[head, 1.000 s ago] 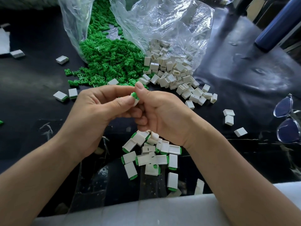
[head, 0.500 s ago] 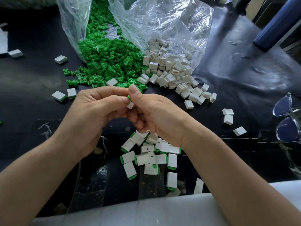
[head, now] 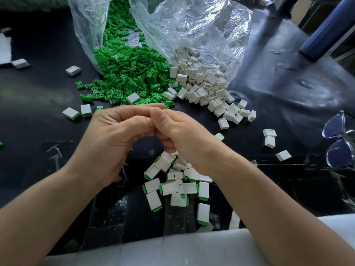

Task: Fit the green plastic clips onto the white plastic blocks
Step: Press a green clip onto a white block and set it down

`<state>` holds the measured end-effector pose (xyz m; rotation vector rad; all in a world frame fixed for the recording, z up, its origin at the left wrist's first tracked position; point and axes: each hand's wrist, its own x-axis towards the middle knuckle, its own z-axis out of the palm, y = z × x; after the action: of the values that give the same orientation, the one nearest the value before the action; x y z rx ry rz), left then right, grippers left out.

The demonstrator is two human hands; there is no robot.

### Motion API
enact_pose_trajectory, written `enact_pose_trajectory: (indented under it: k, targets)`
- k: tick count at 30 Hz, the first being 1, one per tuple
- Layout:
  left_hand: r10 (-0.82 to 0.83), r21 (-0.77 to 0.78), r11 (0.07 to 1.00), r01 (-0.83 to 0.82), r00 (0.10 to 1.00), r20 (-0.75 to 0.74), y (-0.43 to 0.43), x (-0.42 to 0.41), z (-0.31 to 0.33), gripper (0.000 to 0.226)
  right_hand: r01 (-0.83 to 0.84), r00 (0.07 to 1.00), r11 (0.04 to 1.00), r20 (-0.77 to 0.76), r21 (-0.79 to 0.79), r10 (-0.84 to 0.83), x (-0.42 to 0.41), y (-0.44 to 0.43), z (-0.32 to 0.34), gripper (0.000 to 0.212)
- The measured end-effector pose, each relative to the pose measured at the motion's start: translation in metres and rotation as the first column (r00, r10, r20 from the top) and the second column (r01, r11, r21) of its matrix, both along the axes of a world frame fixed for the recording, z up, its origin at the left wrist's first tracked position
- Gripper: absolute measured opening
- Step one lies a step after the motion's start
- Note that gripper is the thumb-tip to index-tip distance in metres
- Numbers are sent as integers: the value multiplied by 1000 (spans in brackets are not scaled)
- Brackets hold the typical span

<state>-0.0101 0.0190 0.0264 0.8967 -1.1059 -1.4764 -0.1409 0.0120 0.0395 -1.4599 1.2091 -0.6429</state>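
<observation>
Left hand (head: 113,137) and right hand (head: 184,135) both pinch one small white plastic block (head: 148,120) between them. Only a sliver shows, so I can't tell its long axis or see the green plastic clip. The pile of finished clipped blocks (head: 172,187) sits right below, nearest the right wrist.

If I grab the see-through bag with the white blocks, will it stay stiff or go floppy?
Probably floppy: the bag is thin, crinkled film sagging over the blocks. Its shiny surface likely feels slippery. Lifted by the top, it would probably spill more blocks out of its open mouth.
</observation>
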Motion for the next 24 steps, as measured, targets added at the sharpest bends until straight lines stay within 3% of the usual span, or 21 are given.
enact_pose_trajectory:
  k: [17,24]
  targets:
    - [-9,14,1000,9,1000,1,-2,3,-4,22,-13,996,998,-93,-67,7,3,0,-1,43]
    - [-54,-20,998,56,992,115,-4,7,-7,31,-2,995,997,-104,-83,-6,3,0,-2,40]
